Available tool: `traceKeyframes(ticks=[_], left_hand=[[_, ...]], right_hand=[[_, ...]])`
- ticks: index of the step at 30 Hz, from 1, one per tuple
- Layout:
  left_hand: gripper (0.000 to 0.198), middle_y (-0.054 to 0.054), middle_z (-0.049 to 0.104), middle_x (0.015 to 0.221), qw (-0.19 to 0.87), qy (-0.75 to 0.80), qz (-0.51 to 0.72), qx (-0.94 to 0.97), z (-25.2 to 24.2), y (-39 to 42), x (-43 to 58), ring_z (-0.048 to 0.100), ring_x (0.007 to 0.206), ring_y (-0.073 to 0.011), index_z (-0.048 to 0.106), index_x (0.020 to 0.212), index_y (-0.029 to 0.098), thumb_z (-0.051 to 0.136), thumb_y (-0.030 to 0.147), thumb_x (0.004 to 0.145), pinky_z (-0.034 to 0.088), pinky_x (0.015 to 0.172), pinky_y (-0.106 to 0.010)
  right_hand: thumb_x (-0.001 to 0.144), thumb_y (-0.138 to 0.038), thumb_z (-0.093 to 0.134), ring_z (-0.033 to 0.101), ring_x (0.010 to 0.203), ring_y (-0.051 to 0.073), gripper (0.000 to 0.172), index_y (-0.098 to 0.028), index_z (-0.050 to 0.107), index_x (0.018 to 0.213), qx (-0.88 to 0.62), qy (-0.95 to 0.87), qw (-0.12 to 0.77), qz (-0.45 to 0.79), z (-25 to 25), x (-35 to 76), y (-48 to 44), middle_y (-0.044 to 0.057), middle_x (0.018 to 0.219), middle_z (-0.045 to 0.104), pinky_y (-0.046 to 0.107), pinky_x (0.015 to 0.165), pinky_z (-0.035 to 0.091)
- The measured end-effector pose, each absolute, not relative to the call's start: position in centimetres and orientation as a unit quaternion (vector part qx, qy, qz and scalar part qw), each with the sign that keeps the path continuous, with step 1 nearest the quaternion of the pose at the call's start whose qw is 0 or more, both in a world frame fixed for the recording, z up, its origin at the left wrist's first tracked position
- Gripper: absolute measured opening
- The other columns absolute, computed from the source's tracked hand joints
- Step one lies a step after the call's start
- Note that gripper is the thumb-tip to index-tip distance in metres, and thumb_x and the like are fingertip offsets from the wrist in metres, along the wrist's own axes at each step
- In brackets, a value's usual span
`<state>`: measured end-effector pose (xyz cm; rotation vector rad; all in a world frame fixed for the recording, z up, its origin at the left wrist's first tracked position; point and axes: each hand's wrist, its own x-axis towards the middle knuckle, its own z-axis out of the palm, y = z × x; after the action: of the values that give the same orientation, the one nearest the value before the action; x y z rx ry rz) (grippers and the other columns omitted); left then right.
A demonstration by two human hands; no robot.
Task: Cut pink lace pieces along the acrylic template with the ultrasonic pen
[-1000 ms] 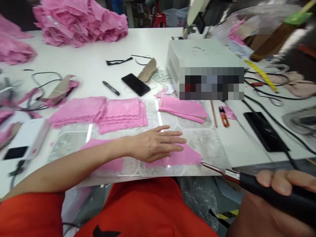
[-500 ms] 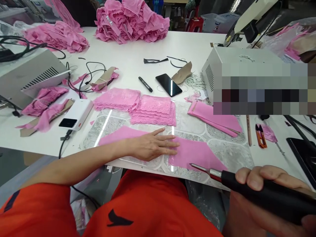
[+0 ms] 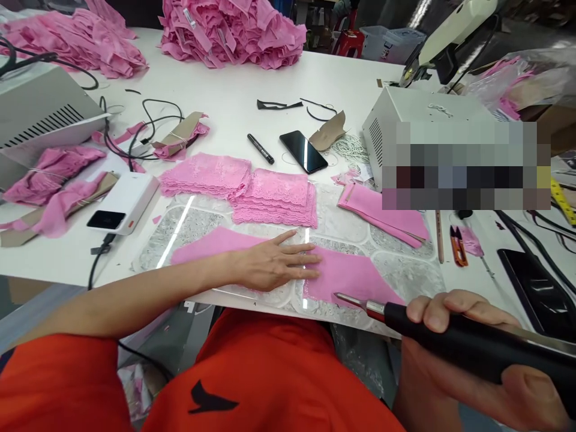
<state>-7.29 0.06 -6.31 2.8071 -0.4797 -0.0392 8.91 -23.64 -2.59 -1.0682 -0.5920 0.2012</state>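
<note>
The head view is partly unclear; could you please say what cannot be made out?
Head view: part of the flat pink fabric at left, covered by the left hand.
Head view: rear of the metal-tipped black tool, cut by the right edge.
Head view: front of the pale grey box, pixelated.

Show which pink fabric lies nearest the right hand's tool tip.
The flat piece just right of the left hand; the two scalloped stacks and folded fabric lie farther back.

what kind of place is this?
Probably a garment workshop: a big heap of pink fabric, stacked scalloped-edge pieces and orange thread snips lie on one white table.
</note>
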Motion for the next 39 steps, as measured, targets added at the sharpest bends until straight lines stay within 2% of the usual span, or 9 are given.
traceKeyframes(ticks=[10,23,30,39], left_hand=[[0.043,-0.001,0.043,0.154,0.167,-0.168,0.001,0.971,-6.5,-0.1,-7.5,0.028,0.149,-0.0227,0.052,0.141,0.03,0.043,0.02,0.1,0.007,0.125,-0.052],[0.044,0.0,0.044,0.153,0.186,-0.159,-0.004,0.97,-6.3,-0.2,-7.4,0.03,0.148,-0.0221,0.053,0.141,0.033,0.042,0.021,0.1,0.008,0.125,-0.051],[0.043,0.001,0.04,0.155,0.17,-0.157,-0.033,0.972,-6.0,-0.2,-7.3,0.026,0.15,-0.0212,0.052,0.142,0.031,0.039,0.022,0.101,0.002,0.125,-0.05],[0.044,0.001,0.036,0.157,0.165,-0.154,-0.06,0.972,-5.8,-0.4,-7.1,0.022,0.151,-0.0205,0.05,0.143,0.031,0.038,0.021,0.102,0.0,0.125,-0.051]], right_hand=[[0.072,-0.04,0.061,0.049,0.053,0.012,0.029,-0.019,0.07,0.09,-0.451,-0.319,0.815,0.176,-3.4,6.9,-21.8,0.003,0.081,0.056,0.035,0.048,0.047],[0.073,-0.04,0.06,0.05,0.053,0.012,0.029,-0.019,0.069,0.091,-0.445,-0.33,0.811,0.188,-3.4,6.7,-21.3,0.002,0.082,0.055,0.034,0.049,0.047],[0.073,-0.043,0.061,0.052,0.055,0.012,0.032,-0.018,0.069,0.091,-0.453,-0.328,0.804,0.2,-3.6,6.6,-21.4,0.002,0.083,0.057,0.035,0.051,0.049],[0.073,-0.038,0.062,0.052,0.052,0.013,0.025,-0.018,0.068,0.086,-0.442,-0.371,0.792,0.201,-3.5,7.0,-21.1,0.001,0.076,0.058,0.034,0.048,0.047]])
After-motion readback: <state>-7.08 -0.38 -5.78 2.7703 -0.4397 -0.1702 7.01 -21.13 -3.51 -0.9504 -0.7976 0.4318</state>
